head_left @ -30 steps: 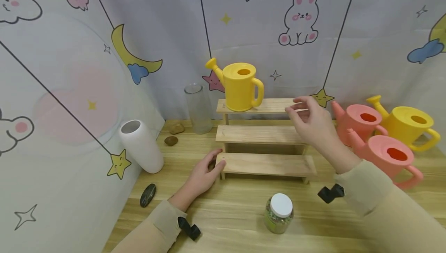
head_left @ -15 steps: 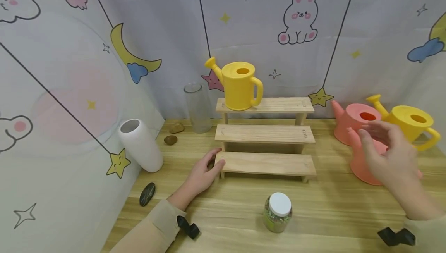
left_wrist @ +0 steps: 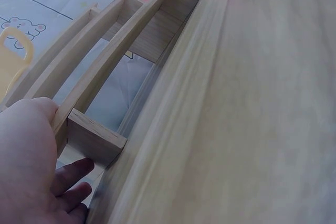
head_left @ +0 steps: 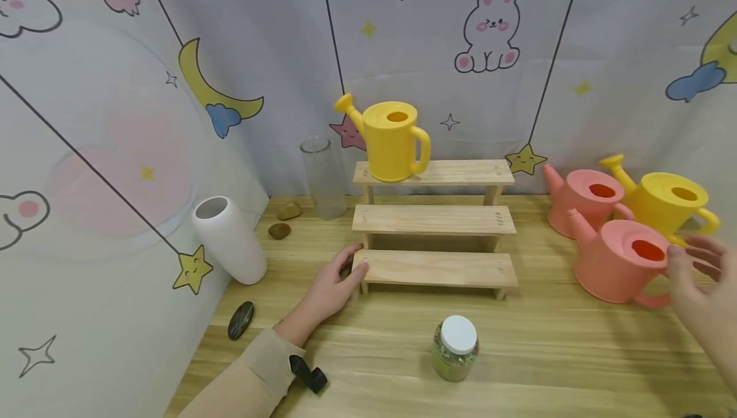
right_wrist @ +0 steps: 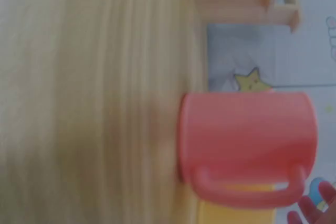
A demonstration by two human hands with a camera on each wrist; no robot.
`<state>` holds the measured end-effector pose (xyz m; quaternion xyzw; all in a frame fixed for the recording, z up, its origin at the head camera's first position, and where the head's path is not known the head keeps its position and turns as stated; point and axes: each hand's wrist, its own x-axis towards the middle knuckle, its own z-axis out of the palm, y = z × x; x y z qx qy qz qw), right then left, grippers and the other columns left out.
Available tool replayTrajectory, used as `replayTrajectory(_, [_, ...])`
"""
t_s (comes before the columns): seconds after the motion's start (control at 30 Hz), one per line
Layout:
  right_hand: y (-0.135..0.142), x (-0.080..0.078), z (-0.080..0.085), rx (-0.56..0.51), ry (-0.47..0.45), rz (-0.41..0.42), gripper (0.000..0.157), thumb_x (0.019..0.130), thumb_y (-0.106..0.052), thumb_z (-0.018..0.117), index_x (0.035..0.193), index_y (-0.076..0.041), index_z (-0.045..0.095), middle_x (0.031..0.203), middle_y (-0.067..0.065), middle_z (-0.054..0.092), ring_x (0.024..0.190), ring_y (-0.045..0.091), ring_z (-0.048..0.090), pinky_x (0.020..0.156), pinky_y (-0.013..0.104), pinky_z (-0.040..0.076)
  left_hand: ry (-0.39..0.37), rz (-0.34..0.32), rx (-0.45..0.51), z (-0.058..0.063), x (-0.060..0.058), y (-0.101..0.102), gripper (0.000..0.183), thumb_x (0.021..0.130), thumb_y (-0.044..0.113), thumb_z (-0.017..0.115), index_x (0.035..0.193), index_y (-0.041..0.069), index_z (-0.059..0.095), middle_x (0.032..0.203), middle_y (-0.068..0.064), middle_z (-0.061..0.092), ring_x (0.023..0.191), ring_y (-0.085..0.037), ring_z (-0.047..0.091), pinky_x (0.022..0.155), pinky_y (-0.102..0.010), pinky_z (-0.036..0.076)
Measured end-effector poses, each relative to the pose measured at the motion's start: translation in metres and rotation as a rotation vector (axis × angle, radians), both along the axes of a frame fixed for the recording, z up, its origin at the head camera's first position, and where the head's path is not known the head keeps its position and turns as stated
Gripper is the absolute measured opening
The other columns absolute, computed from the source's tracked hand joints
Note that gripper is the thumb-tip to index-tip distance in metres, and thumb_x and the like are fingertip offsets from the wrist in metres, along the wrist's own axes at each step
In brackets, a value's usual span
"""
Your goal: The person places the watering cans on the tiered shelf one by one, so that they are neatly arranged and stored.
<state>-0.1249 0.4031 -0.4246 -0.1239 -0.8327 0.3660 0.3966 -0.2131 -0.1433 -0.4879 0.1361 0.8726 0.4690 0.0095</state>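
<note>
A three-step wooden plant stand (head_left: 434, 269) stands on the table. My left hand (head_left: 328, 289) holds the left end of its lowest step, thumb over the board and fingers beside the leg, as the left wrist view shows. On the top step sits a yellow watering can (head_left: 390, 149), spout to the left. At the right, my right hand (head_left: 705, 290) has its fingers spread close by the handle of the front pink watering can (head_left: 604, 271). Behind that can are another pink watering can (head_left: 576, 203) and a second yellow watering can (head_left: 656, 203).
A lidded jar (head_left: 455, 354) stands in front of the stand. To the left are a white vase (head_left: 233, 245), a glass vase (head_left: 325, 181), a black stone (head_left: 240, 320) and two brown stones (head_left: 279, 231). Patterned cloth (head_left: 426, 53) hangs behind the table.
My right hand has moved from the top step's right end across to the front pink watering can's handle side. My left hand has stayed on the stand.
</note>
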Motion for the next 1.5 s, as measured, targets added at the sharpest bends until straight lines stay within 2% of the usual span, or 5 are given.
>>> replayTrajectory(0.23, [0.024, 0.008, -0.028, -0.080, -0.131, 0.052, 0.055, 0.103, -0.020, 0.057, 0.155, -0.023, 0.040, 0.124, -0.037, 0.041, 0.107, -0.022, 0.041, 0.100, -0.002, 0.032, 0.007, -0.011, 0.007, 0.000, 0.000, 0.001, 0.056, 0.100, 0.061, 0.055, 0.151, 0.038, 0.046, 0.155, 0.001, 0.053, 0.141, -0.022, 0.053, 0.116, -0.045, 0.046])
replayTrajectory(0.7, [0.047, 0.011, -0.055, 0.038, -0.053, 0.349, 0.062, 0.095, 0.007, 0.060, 0.152, -0.011, 0.046, 0.111, -0.042, 0.051, 0.093, -0.030, 0.050, 0.070, -0.006, 0.041, -0.022, 0.006, -0.004, 0.004, 0.000, -0.001, 0.057, 0.100, 0.061, 0.054, 0.151, 0.037, 0.046, 0.151, 0.000, 0.056, 0.139, -0.019, 0.056, 0.115, -0.044, 0.047])
replayTrajectory(0.87, [0.047, 0.010, -0.055, 0.040, -0.053, 0.383, 0.043, 0.095, 0.009, 0.059, 0.119, -0.027, 0.062, 0.103, -0.045, 0.055, 0.088, -0.030, 0.053, 0.065, -0.004, 0.042, 0.002, 0.004, -0.010, 0.004, 0.001, -0.001, 0.058, 0.100, 0.059, 0.055, 0.152, 0.034, 0.047, 0.151, -0.003, 0.057, 0.138, -0.022, 0.057, 0.114, -0.046, 0.047])
replayTrajectory(1.0, [0.046, 0.010, -0.056, 0.009, -0.026, 0.402, 0.028, 0.096, 0.012, 0.058, 0.088, -0.016, 0.057, 0.098, -0.043, 0.058, 0.085, -0.027, 0.056, 0.063, -0.003, 0.045, 0.004, 0.005, -0.009, 0.005, 0.002, 0.000, 0.057, 0.100, 0.059, 0.056, 0.151, 0.035, 0.047, 0.151, -0.004, 0.057, 0.138, -0.025, 0.057, 0.114, -0.048, 0.047])
replayTrajectory(1.5, [0.044, 0.008, -0.062, -0.040, 0.061, 0.437, 0.027, 0.092, 0.019, 0.059, 0.079, -0.005, 0.058, 0.094, -0.032, 0.063, 0.083, -0.022, 0.061, 0.069, -0.002, 0.047, -0.004, 0.014, 0.001, 0.004, 0.001, 0.001, 0.056, 0.100, 0.059, 0.056, 0.150, 0.036, 0.048, 0.149, -0.005, 0.058, 0.138, -0.023, 0.057, 0.115, -0.046, 0.046])
